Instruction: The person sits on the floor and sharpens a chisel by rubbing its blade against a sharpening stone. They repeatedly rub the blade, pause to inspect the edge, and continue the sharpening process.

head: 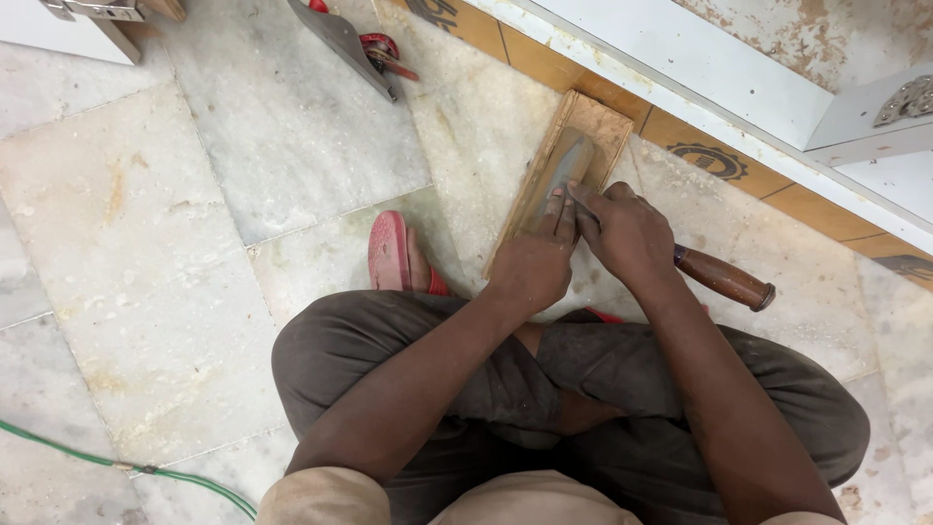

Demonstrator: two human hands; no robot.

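Note:
A chisel with a brown wooden handle (pixel 724 278) lies across a grey sharpening stone (pixel 561 171) set in a wooden block (pixel 593 122) on the marble floor. My right hand (pixel 630 233) grips the chisel near the blade, the handle sticking out to the right. My left hand (pixel 533 262) rests beside it, with its fingertips pressing down on the blade against the stone. The blade itself is mostly hidden under both hands. I squat over the block, knees spread.
A red sandal (pixel 391 253) is on my foot left of the block. A hand plane (pixel 348 41) lies at the top. White cabinet panels (pixel 739 78) run along the upper right. A green cable (pixel 136 469) crosses the lower left floor.

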